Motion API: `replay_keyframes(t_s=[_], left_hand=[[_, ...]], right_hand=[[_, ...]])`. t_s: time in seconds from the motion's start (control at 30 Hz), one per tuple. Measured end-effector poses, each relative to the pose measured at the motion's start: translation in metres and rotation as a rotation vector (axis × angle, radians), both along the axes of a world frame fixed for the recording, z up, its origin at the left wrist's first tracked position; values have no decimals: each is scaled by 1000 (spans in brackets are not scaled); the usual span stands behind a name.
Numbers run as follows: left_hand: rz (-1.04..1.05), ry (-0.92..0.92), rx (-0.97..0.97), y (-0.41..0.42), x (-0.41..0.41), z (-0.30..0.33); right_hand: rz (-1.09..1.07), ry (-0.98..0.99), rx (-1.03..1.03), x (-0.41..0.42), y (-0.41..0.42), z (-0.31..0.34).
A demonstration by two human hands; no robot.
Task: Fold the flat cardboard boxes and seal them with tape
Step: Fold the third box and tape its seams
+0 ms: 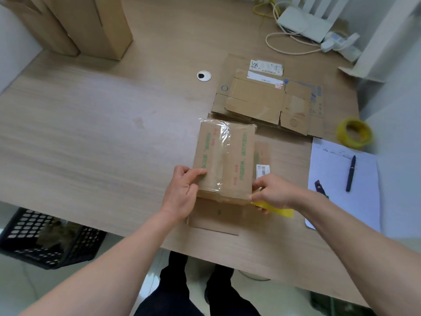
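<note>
A small folded cardboard box [237, 153] with green and red print stands on the wooden table [91, 124], old clear tape running down its top seam. My left hand [182, 192] presses on the box's near left corner, thumb on top. My right hand [271, 192] grips the near right corner and pinches a strip of yellow tape [275, 207] that trails to the right. A flat piece of cardboard [214, 220] lies under the box. The yellow tape roll [354, 132] rests at the right. Flat cardboard boxes [262, 101] are stacked behind.
A lined notepad [330, 179] with a black pen [350, 173] lies at the right edge. Tall cardboard boxes [86, 23] stand at the far left. A cable grommet [204, 75], white cables and a router [305, 23] sit at the back. A black basket [45, 238] is on the floor.
</note>
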State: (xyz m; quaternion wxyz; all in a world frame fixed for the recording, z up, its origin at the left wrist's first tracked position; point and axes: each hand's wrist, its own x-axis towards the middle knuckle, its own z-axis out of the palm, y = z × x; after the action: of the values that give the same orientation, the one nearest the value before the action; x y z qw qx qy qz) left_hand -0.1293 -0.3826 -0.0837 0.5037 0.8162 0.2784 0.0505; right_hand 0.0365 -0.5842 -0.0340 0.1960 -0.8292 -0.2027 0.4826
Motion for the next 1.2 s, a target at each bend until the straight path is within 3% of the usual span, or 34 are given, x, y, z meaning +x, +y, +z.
replay_keyframes(t_s=[0.1,0.27,0.43,0.73,0.8,0.9,0.97,1.1,1.2], left_hand=[[-104,4,65,19,8,3],[-271,-1,168,35,36,6],[-291,-13,212,28,59,7],[-118,-10,80,18,63,3],[9,-26,48,15,62,8],[389,-83,16,1,45,18],[547,-16,-224,-27,20,20],[325,217,-943,-93,-26,26],[386,206,-1132,-116,-29,26]], right_hand=[[10,-57,-57,-40,-1,-7],[-366,-63,40,-91,1,-25],[-432,-181,49,-95,6,-23],[-491,-185,57,-93,6,-25],[-515,-123,63,-91,5,-25],[-541,-24,60,-87,5,-25],[-562,21,55,-84,6,-26],[-537,40,42,-78,6,-26],[-551,91,33,-72,8,-25]])
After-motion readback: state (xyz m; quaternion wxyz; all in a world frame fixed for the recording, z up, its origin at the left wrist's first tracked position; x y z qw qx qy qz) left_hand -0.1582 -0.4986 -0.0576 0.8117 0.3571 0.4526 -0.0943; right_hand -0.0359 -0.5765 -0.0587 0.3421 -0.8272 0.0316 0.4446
